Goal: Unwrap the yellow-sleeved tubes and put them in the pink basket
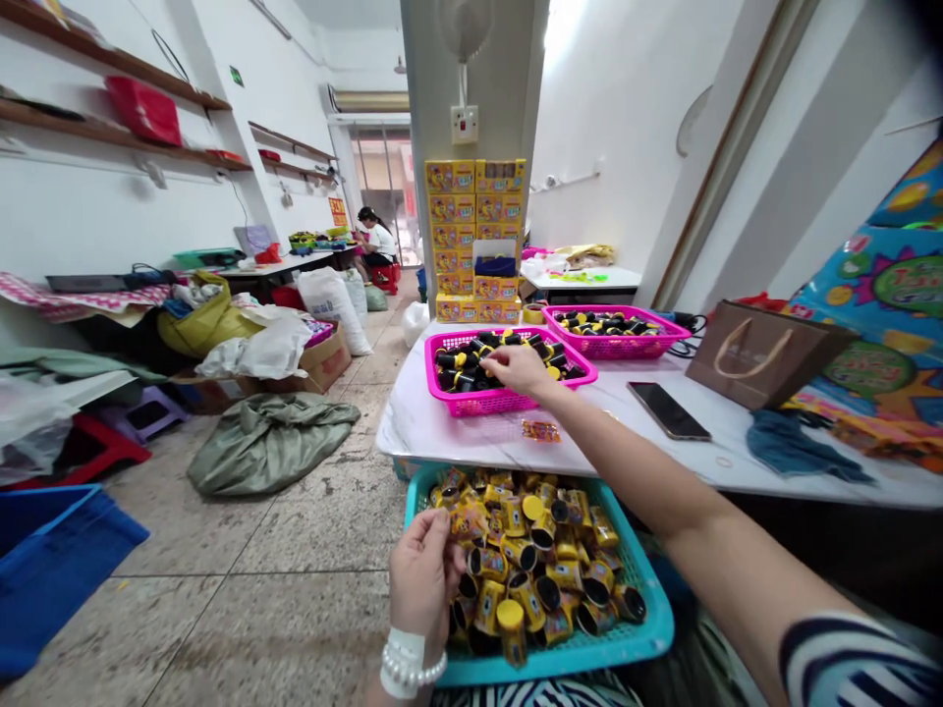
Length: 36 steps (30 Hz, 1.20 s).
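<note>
My left hand (pixel 425 562), wearing a white bead bracelet, is closed with thumb and fingertips pinching a yellow-orange printed wrapper (pixel 469 520). It is above the left side of a turquoise basket (pixel 640 638) heaped with small containers (pixel 508 619) in yellow printed wrappers, some showing black ends and others yellow caps. My right hand (pixel 522 369) reaches into the nearer pink basket (pixel 482 405), its fingers pinched on a small black container with a yellow cap (pixel 487 353). Similar black-and-yellow containers (pixel 461 378) fill that basket. A few printed wrappers (pixel 541 430) lie on the white table (pixel 413 422).
Another pink basket (pixel 619 346) of black containers stands behind right. A phone (pixel 669 410), a brown paper bag (pixel 766 353) and a blue cloth (pixel 803 447) lie rightward. Yellow boxes (pixel 475 241) are stacked against the pillar. A blue crate (pixel 66 570) stands left; a person (pixel 377 241) sits far back.
</note>
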Each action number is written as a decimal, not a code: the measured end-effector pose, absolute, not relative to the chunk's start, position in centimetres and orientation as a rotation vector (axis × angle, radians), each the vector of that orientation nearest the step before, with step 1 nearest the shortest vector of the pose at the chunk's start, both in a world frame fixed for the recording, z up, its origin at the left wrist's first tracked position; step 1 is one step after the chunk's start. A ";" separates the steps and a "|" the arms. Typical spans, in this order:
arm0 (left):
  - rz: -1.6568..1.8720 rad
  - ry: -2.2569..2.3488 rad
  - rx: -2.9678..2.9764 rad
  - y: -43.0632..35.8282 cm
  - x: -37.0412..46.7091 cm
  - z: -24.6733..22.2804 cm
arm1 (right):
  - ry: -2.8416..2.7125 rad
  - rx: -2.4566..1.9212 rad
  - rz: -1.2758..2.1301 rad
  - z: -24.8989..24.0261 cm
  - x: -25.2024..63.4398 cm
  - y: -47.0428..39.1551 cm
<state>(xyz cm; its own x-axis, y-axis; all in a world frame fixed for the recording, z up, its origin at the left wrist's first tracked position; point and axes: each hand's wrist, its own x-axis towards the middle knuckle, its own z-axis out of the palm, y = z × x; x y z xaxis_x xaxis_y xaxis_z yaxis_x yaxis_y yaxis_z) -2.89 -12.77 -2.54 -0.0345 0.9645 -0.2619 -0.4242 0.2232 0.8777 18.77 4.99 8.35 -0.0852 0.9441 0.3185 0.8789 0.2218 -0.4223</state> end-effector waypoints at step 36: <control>1.072 0.824 0.398 -8.2 -1.6 -1.7 | -1.297 -0.920 1.008 5.7 21.5 -0.5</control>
